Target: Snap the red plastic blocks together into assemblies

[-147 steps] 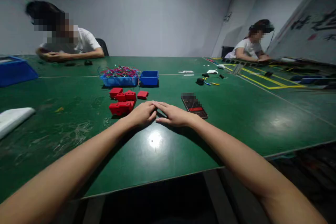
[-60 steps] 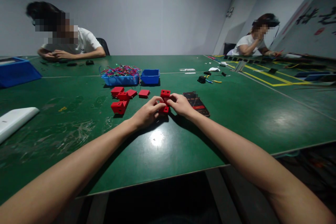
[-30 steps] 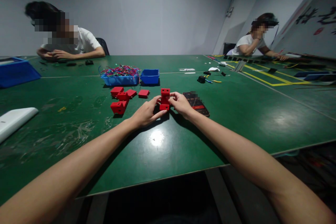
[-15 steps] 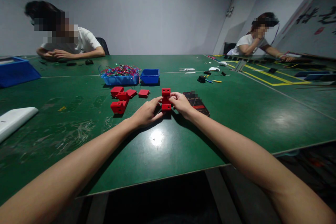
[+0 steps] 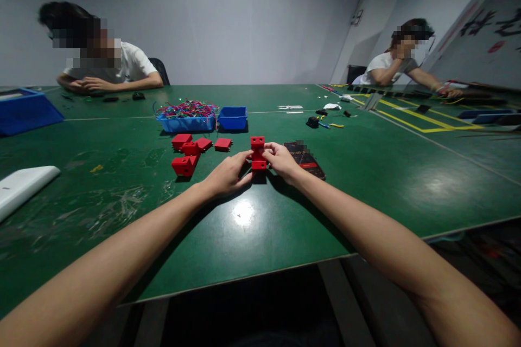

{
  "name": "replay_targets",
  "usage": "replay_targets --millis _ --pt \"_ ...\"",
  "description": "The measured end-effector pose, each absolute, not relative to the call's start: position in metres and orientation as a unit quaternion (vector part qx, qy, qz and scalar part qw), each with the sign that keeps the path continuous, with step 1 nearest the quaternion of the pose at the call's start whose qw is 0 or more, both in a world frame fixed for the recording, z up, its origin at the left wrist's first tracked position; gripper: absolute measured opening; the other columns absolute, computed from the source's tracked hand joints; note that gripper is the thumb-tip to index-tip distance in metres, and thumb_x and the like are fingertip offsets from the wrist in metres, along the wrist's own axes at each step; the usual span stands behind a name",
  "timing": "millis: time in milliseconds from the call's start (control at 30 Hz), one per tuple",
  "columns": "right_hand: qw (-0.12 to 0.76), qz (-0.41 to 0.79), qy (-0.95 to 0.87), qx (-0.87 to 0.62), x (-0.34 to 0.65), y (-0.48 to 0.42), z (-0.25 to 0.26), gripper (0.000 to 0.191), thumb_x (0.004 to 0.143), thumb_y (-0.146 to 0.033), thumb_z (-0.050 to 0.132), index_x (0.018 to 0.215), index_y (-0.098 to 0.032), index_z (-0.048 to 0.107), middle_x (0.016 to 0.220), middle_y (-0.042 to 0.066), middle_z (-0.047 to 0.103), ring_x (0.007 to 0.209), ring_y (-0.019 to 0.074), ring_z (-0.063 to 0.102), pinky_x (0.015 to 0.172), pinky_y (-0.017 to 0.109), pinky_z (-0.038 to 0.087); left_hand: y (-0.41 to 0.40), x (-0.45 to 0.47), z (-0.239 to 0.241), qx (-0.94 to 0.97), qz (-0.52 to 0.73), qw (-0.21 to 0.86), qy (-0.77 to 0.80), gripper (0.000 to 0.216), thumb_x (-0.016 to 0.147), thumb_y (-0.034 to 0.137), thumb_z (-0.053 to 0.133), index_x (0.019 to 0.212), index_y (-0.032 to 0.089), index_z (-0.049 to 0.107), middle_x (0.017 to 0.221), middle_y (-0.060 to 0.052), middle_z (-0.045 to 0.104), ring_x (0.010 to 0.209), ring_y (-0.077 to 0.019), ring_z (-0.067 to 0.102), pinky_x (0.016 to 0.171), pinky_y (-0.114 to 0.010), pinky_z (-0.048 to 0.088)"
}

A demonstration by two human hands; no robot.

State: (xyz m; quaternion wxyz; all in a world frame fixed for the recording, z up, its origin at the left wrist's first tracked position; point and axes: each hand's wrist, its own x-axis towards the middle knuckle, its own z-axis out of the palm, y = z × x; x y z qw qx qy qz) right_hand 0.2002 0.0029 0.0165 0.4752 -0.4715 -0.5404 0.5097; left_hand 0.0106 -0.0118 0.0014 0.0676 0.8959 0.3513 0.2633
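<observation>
A red block-like part (image 5: 258, 155) with wider ends and small dark holes is held between both hands near the middle of the table. My left hand (image 5: 230, 174) grips its left side, thumb low and fingers higher up. From the right, my right hand (image 5: 280, 160) pinches the part with bent fingers. To the left lie several more red parts: a larger holed one (image 5: 184, 166) and flatter red pieces (image 5: 223, 144) with small pins. A phone (image 5: 305, 160) with a lit screen lies just right of my right hand.
Behind the red parts stand a blue bin (image 5: 187, 122) heaped with coloured wires and a smaller blue bin (image 5: 233, 119). Cutters (image 5: 329, 125) and a caliper-like tool (image 5: 290, 108) lie farther back. A white object (image 5: 28, 187) is at left. Two people sit across the green table (image 5: 244, 249).
Both my hands and the red part stay almost in place. The hand of the person at the far right has shifted slightly to the right.
</observation>
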Motion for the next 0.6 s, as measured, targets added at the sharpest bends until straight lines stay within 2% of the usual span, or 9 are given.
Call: replay_targets --millis 233,367,600 --pt "0.472 0.509 -0.552 -0.463 0.203 0.010 0.008 0.017 0.077 -0.011 0.062 0.092 -0.015 0.058 0.064 -0.005 0.062 0.057 0.0077 0.055 0.054 0.018 0.039 -0.013 0.011 0.004 0.901 0.226 0.032 0.370 0.052 0.090 0.035 0.052 0.135 0.013 0.043 0.131 -0.018 0.061 0.118 -0.0299 0.061 0.097 -0.046 0.050" --pt "0.472 0.507 -0.554 -0.461 0.203 0.010 0.007 0.015 0.078 -0.013 0.063 0.092 -0.015 0.057 0.063 -0.006 0.061 0.057 0.0075 0.055 0.053 0.017 0.038 -0.020 0.013 0.013 0.899 0.176 -0.014 0.400 0.054 0.091 0.043 0.050 0.137 0.015 0.044 0.132 -0.017 0.060 0.115 -0.0309 0.061 0.094 -0.046 0.050" --pt "0.475 0.522 -0.551 -0.445 0.202 0.009 0.008 0.015 0.080 -0.015 0.065 0.092 -0.016 0.056 0.062 -0.006 0.061 0.056 0.0076 0.057 0.053 0.018 0.043 -0.025 0.016 0.025 0.888 0.133 -0.050 0.438 0.057 0.090 0.053 0.050 0.134 0.016 0.047 0.121 -0.015 0.062 0.106 -0.0302 0.063 0.084 -0.041 0.051"
